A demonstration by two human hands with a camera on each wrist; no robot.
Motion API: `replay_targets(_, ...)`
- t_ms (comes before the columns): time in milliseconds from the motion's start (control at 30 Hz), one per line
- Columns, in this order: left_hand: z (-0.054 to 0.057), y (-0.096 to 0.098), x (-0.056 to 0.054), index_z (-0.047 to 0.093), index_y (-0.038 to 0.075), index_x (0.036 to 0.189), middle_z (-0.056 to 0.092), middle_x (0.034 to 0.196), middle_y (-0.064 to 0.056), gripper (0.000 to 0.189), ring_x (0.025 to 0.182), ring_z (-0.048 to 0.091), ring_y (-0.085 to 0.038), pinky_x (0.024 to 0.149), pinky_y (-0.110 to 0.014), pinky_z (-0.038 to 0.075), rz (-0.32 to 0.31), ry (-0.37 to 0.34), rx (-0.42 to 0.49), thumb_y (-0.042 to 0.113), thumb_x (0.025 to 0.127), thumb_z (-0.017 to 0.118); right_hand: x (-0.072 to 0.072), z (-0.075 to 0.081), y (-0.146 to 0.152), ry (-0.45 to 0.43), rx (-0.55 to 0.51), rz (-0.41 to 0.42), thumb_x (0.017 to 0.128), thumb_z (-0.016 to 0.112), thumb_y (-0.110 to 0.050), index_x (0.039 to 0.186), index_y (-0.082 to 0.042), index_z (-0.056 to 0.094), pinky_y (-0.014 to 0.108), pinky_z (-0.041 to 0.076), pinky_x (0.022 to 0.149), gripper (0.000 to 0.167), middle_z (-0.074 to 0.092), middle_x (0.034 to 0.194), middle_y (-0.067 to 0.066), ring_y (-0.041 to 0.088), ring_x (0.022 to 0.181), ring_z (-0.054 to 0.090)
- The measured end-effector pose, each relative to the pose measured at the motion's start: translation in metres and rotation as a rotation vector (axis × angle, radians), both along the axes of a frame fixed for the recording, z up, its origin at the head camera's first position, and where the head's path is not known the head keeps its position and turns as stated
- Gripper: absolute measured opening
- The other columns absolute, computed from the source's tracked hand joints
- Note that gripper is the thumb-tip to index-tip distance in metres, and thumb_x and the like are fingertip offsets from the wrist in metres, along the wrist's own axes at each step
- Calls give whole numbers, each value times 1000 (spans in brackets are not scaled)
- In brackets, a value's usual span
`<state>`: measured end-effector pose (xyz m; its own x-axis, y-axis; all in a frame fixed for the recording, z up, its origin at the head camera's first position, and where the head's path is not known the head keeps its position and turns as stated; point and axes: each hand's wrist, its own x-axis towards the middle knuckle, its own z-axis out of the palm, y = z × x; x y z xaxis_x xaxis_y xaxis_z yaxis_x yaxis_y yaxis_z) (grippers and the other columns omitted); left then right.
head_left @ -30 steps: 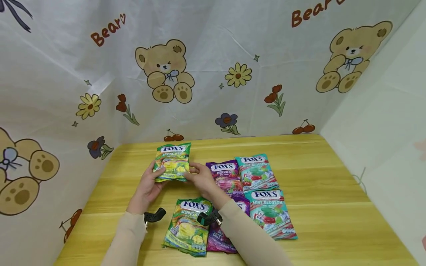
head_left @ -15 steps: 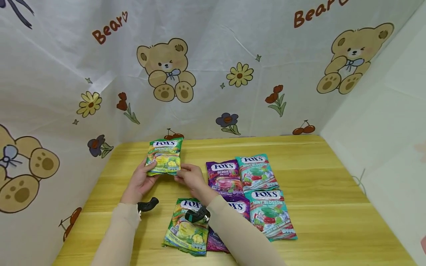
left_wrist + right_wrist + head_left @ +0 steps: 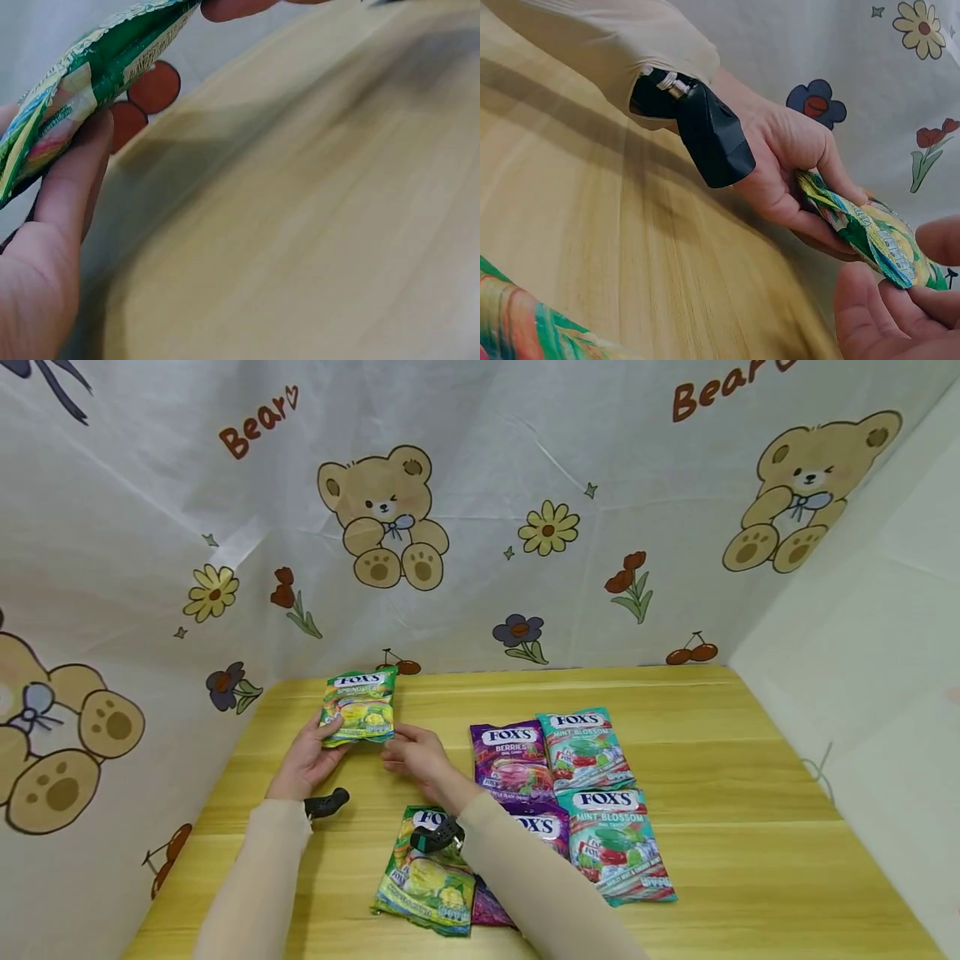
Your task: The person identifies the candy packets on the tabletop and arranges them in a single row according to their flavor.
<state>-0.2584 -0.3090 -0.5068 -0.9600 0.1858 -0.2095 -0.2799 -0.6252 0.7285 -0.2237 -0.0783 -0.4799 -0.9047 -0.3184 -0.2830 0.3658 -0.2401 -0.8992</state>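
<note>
A green Fox's Spring Tea candy bag (image 3: 358, 708) is held up over the back left of the table. My left hand (image 3: 306, 762) grips its lower left side, thumb across the front and fingers behind. At the bag's lower right corner is my right hand (image 3: 420, 762). In the right wrist view the right thumb (image 3: 939, 240) lies above the bag's end and the fingers below it. Seen edge-on in the left wrist view, the candy bag (image 3: 90, 90) rests against the left hand's fingers (image 3: 71, 180).
On the wooden table (image 3: 735, 827) lie another Spring Tea bag (image 3: 427, 885), a purple Berries bag (image 3: 513, 764) with a second purple one (image 3: 543, 827) below it, and two teal Mint Blossom bags, upper (image 3: 585, 747) and lower (image 3: 618, 843). A bear-printed cloth (image 3: 465, 610) stands behind.
Both hands have moved left and slightly away with the green candy bag. The bags on the table keep their places.
</note>
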Motion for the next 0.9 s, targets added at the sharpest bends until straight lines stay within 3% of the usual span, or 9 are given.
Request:
replay_targets(100, 0, -3, -6, 5, 28, 168, 65, 127, 3, 75, 110, 70, -13, 94, -30, 60, 5, -25, -23, 6, 109, 45, -3, -1, -2, -1, -7, 34, 102, 60, -5, 155, 3, 40, 35, 62, 92, 58, 51, 152, 23, 39, 119, 66)
replay_targets(200, 3, -3, -10, 8, 32, 167, 50, 149, 0, 74, 122, 64, -12, 105, -31, 55, 17, -55, -57, 8, 109, 46, -7, -1, -4, -33, -46, 50, 101, 61, -5, 158, 3, 35, 38, 60, 98, 62, 44, 157, 25, 45, 131, 58)
replay_targets(333, 5, -3, -14, 9, 36, 166, 17, 172, -4, 72, 151, 37, -19, 121, -37, 35, 34, -79, -74, 10, 109, 44, -13, -3, -7, -92, -120, 47, 100, 59, -4, 159, 3, 31, 41, 57, 103, 66, 45, 155, 27, 45, 135, 54)
replay_targets(433, 4, -3, -17, 7, 36, 166, 7, 175, -2, 71, 160, 17, -21, 126, -40, 24, 49, -75, -57, 9, 110, 41, -17, -5, -9, -126, -145, 41, 99, 60, -5, 160, 1, 30, 41, 56, 104, 68, 44, 157, 26, 44, 136, 53)
replay_targets(633, 0, -3, -20, 3, 34, 167, 1, 176, -1, 69, 161, 9, -22, 128, -41, 20, 70, -81, -72, 6, 111, 33, -22, -9, -13, -190, -161, 48, 101, 60, -8, 161, -1, 29, 44, 51, 111, 68, 36, 162, 22, 40, 137, 53)
replay_targets(900, 0, 1, -23, 10, 26, 167, 9, 175, -4, 66, 159, 18, -21, 127, -37, 26, 149, -150, -201, 6, 110, 37, -24, -21, -16, -215, -170, 39, 102, 57, -6, 160, 2, 29, 44, 46, 116, 65, 32, 164, 25, 38, 139, 51)
